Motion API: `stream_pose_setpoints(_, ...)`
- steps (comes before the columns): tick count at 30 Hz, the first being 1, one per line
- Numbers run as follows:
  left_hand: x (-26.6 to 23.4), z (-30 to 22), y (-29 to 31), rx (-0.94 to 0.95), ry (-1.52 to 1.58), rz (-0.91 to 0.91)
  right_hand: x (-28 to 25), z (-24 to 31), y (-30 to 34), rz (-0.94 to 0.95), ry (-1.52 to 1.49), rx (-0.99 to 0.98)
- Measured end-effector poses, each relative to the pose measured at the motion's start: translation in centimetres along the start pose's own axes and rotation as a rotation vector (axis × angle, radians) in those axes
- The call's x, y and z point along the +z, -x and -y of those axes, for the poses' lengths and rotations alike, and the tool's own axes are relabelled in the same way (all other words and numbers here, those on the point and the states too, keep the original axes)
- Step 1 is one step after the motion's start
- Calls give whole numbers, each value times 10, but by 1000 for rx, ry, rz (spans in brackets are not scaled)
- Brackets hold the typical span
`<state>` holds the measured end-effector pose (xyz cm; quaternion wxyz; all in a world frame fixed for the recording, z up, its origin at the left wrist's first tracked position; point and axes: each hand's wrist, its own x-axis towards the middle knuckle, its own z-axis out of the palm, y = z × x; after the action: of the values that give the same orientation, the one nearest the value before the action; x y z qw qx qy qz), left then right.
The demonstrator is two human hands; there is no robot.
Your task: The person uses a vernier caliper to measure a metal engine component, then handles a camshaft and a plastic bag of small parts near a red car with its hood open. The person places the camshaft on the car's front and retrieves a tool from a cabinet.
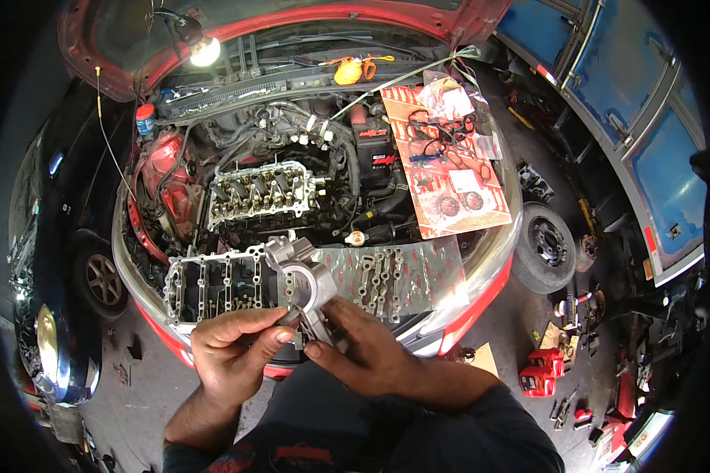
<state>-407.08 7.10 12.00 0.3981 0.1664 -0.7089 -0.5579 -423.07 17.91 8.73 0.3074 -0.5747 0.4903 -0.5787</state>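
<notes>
My right hand (371,347) grips a silver cast-metal housing (323,285) with a wide round opening, holding it tilted in front of my body. Against its near side, the thumb and fingers of my left hand (237,351) pinch a small grey piece (291,317); its exact kind is too small to tell. Just beyond both hands, a ladder-like metal frame (230,277) lies on the front of the car, with small bolts by its near edge. Several slim metal bearing caps (380,277) rest on a clear plastic sheet (434,272) to the right.
An open cylinder head (259,195) sits in the engine bay under the raised red hood (331,14). A gasket set on a printed card (422,209) covers the bay's right side. A lit bulb (205,52) hangs far left. Right, a wheel (544,248) and red bottles (538,377) stand on the floor.
</notes>
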Motion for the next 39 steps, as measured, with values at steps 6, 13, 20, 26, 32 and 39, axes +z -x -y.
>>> stream_pose_setpoints(6, 1, 7, 2, -58, 47, -15, 2, -4, 4, -12, 152, -21)
stream_pose_setpoints(13, 2, 12, 5, 117, -271, -20, 5, -12, 7, -48, 173, -40)
stream_pose_setpoints(20, -6, 12, 8, -136, 5, 24, 5, -9, 8, 13, 91, 109)
stream_pose_setpoints(26, -15, 23, 23, -461, 304, 69, 5, -13, 21, 197, -252, 459)
stream_pose_setpoints(32, 0, 37, 71, -440, 68, -64, 12, -27, 39, 320, -407, 616)
stream_pose_setpoints(39, -10, 31, 74, -541, 182, -115, 16, -29, 34, 368, -295, 394)
